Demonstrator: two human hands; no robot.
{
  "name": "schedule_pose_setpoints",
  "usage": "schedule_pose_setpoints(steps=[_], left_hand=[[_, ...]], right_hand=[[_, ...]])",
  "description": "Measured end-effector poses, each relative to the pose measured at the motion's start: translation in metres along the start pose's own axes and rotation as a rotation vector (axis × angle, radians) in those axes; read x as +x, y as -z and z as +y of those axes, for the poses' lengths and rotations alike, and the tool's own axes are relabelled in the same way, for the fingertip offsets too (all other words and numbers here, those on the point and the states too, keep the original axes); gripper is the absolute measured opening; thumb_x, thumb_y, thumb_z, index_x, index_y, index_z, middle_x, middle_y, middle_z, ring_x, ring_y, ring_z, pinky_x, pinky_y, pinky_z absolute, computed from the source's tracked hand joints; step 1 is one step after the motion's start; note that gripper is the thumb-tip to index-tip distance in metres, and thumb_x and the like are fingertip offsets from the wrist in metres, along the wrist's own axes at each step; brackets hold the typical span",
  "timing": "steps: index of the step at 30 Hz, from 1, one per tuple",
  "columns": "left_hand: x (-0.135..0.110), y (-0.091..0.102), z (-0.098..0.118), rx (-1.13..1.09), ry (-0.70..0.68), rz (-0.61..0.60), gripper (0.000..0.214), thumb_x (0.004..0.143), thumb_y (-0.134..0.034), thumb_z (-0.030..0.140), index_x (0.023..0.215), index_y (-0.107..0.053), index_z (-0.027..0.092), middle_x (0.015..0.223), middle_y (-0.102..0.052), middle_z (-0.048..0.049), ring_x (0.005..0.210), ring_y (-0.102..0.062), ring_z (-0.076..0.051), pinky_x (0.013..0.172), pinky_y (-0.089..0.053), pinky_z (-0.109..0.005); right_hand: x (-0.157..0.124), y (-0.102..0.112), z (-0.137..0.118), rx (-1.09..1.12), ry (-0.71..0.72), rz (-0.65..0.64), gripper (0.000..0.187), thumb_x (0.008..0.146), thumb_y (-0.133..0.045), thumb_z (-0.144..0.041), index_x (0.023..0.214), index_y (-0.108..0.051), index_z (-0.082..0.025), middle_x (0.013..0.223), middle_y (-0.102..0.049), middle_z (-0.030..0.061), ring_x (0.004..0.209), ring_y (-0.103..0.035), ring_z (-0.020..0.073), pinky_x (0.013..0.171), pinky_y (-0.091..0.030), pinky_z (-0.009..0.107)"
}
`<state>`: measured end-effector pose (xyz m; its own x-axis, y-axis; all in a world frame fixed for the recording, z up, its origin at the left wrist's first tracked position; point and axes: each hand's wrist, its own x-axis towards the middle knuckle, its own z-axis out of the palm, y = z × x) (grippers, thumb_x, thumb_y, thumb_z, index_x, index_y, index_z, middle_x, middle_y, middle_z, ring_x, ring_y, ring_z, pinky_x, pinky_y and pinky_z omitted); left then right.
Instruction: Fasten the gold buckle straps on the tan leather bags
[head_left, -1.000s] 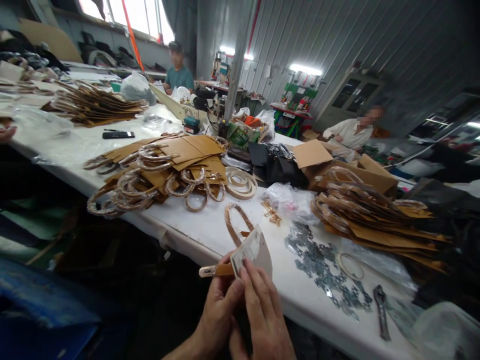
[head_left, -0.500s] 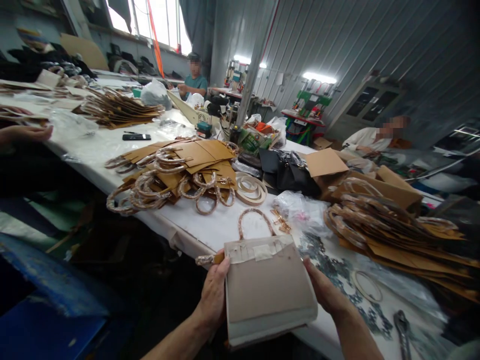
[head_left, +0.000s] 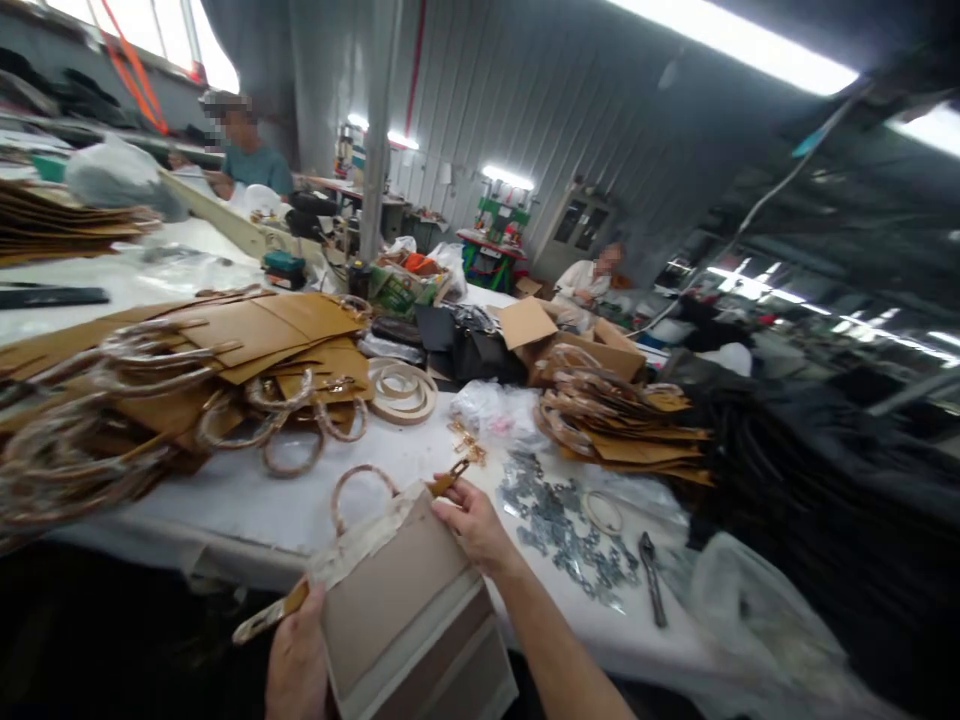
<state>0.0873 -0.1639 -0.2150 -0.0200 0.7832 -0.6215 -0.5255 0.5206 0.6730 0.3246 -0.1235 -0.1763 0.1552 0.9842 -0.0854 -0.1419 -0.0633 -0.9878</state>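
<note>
I hold a beige bag panel with a wrapped loop handle over the near edge of the white table. My left hand grips its lower left side, next to a tan strap end. My right hand is closed on the panel's top right corner, by a tan strap with a gold clasp.
Stacks of tan panels with wrapped handles lie at left and at right. Small metal parts, pliers, tape rolls and a plastic bag lie on the table. Two people sit farther back. Black material piles at right.
The view swung to the right. The panel turned from edge-on to flat, then tilted; my right hand moved from its right side to its top corner, and my left slid lower.
</note>
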Motion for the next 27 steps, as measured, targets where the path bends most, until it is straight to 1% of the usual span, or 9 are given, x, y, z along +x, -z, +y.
schedule_pose_setpoints(steps=[5,8,10,12,14,17,20,23,27], left_hand=[[0.022,0.001,-0.012,0.058,0.105,0.108,0.029,0.083,-0.067,0.043,0.097,-0.069,0.018,0.075,-0.076,-0.0020,0.085,-0.075,-0.028,0.085,-0.061,-0.039],[0.021,-0.004,-0.009,0.024,0.089,0.107,0.021,0.083,-0.065,0.036,0.095,-0.068,0.019,0.078,-0.076,-0.0010,0.091,-0.075,-0.027,0.091,-0.060,-0.039],[0.021,-0.007,-0.005,0.025,0.073,0.097,0.021,0.082,-0.067,0.035,0.095,-0.067,0.019,0.079,-0.075,-0.0008,0.094,-0.075,-0.026,0.092,-0.060,-0.039],[0.021,-0.009,-0.002,0.039,0.070,0.091,0.022,0.081,-0.067,0.035,0.095,-0.067,0.018,0.080,-0.075,-0.0015,0.095,-0.075,-0.027,0.093,-0.060,-0.039],[0.021,-0.010,0.001,0.057,0.075,0.101,0.022,0.081,-0.067,0.035,0.094,-0.067,0.017,0.079,-0.075,-0.0026,0.095,-0.075,-0.027,0.094,-0.060,-0.040],[0.022,-0.012,0.002,0.034,0.070,0.130,0.019,0.083,-0.066,0.034,0.092,-0.066,0.018,0.076,-0.074,-0.0019,0.095,-0.075,-0.027,0.096,-0.060,-0.039],[0.022,-0.012,-0.001,-0.006,0.064,0.136,0.014,0.087,-0.065,0.030,0.093,-0.068,0.018,0.074,-0.074,-0.0009,0.093,-0.075,-0.025,0.097,-0.059,-0.037],[0.021,-0.013,-0.002,-0.011,0.055,0.111,0.016,0.093,-0.062,0.028,0.101,-0.070,0.017,0.080,-0.076,-0.0018,0.091,-0.076,-0.023,0.096,-0.060,-0.036],[0.018,-0.013,-0.002,-0.008,0.059,0.118,0.017,0.099,-0.057,0.024,0.109,-0.071,0.019,0.088,-0.078,-0.0006,0.089,-0.076,-0.018,0.095,-0.060,-0.031]], right_hand=[[0.020,0.001,0.029,-0.115,0.069,0.020,0.048,0.072,-0.082,-0.040,0.113,-0.069,-0.020,0.112,-0.078,0.0087,0.109,-0.073,0.0304,0.102,-0.055,0.048],[0.021,0.002,0.040,-0.177,0.092,0.037,0.039,0.077,-0.077,-0.037,0.112,-0.071,-0.020,0.108,-0.079,0.0074,0.105,-0.074,0.0292,0.099,-0.056,0.046],[0.020,0.008,0.044,-0.223,0.102,0.068,0.041,0.079,-0.077,-0.038,0.116,-0.071,-0.021,0.109,-0.078,0.0071,0.101,-0.074,0.0279,0.095,-0.058,0.043],[0.018,0.025,0.044,-0.276,0.110,0.143,0.049,0.080,-0.076,-0.043,0.123,-0.068,-0.021,0.116,-0.077,0.0084,0.101,-0.073,0.0268,0.091,-0.059,0.041],[0.015,0.052,0.039,-0.342,0.118,0.259,0.053,0.084,-0.071,-0.049,0.127,-0.065,-0.019,0.120,-0.075,0.0106,0.101,-0.072,0.0262,0.088,-0.060,0.040],[0.012,0.103,0.026,-0.494,0.124,0.449,0.047,0.092,-0.062,-0.055,0.120,-0.066,-0.017,0.109,-0.075,0.0106,0.097,-0.071,0.0254,0.088,-0.058,0.041],[0.012,0.146,0.014,-0.696,0.089,0.568,0.035,0.095,-0.066,-0.049,0.107,-0.070,-0.017,0.099,-0.074,0.0069,0.093,-0.069,0.0234,0.094,-0.054,0.045],[0.016,0.165,0.011,-0.868,0.018,0.544,0.026,0.096,-0.070,-0.043,0.097,-0.071,-0.017,0.093,-0.073,0.0036,0.089,-0.068,0.0212,0.095,-0.053,0.045],[0.025,0.165,0.016,-1.010,-0.076,0.507,0.025,0.093,-0.075,-0.042,0.092,-0.072,-0.017,0.091,-0.073,0.0030,0.091,-0.068,0.0214,0.095,-0.053,0.045]])
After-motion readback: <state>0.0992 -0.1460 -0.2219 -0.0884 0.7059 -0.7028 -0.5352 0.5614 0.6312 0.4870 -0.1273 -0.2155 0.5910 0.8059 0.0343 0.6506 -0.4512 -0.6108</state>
